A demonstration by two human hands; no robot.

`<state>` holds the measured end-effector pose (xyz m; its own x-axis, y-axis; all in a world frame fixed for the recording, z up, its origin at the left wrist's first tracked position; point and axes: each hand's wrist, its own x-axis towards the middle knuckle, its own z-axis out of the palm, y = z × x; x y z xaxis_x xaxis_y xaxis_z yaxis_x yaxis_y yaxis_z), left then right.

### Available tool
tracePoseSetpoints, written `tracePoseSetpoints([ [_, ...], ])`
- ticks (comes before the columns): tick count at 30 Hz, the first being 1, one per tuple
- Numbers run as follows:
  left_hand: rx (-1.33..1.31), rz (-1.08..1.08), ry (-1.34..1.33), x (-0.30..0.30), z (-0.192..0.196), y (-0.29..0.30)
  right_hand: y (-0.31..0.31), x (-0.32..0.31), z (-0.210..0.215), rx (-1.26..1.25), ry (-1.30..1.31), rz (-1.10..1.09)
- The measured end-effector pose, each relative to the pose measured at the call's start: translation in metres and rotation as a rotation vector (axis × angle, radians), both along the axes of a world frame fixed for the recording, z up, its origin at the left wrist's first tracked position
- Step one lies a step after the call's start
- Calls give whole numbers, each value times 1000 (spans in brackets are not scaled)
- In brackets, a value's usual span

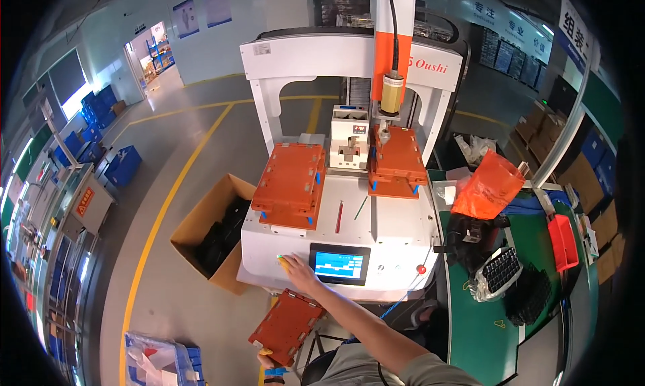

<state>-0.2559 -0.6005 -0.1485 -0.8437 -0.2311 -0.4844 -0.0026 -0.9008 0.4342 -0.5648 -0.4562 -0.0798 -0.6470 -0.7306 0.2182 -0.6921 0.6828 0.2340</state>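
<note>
My left hand (266,360), yellow finger covers on its fingertips and a blue band at the wrist, grips the lower edge of a reddish-brown fixture plate (287,327). The plate is tilted in front of the machine. My right arm reaches across to the white machine's front panel, and my right hand (295,270), also with yellow on its fingertips, touches it beside a green-lit button (279,256). A lit touchscreen (338,264) is just right of that hand. On the machine bed are a left fixture (290,181) and a right fixture (398,159), both reddish-brown with blue posts.
An orange-and-white driver head (392,57) hangs over the right fixture. A cardboard box (215,235) with black parts stands left of the machine. On the green bench (480,325) at right lie an orange bag (489,188), a red bin (563,243) and black parts (500,273).
</note>
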Motion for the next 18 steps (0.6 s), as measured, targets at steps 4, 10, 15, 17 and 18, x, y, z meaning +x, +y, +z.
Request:
tracePoseSetpoints([
  [4,-59,-82,-9,-15,21,5,7,-3,11,35,-8,23],
  [10,12,-92,-112,-30,73,19,-15,-11,12,-255,-253,-69],
  [15,-143,-324,115,-42,103,25,20,66,169,-728,-458,284],
  [17,-103,-397,271,-69,106,39,62,118,250,-738,-446,357],
  [18,-48,-472,183,-95,142,67,97,142,277,-778,-374,314],
])
